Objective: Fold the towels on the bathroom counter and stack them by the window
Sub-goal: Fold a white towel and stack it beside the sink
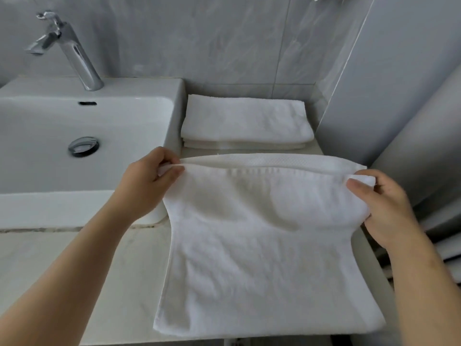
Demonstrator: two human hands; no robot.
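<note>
White terry cloth, the towel (262, 265) lay creased with its near edge on the pale bench (112, 283) and its far hem lifted. The left hand (147, 181) and the right hand (384, 208) each pinched a far corner, fingers (359, 187) clamped on the woven hem band. Beyond, a stack of folded towels (247, 121) sat against the tiled wall (199, 41), just beside the white sink (149, 87).
</note>
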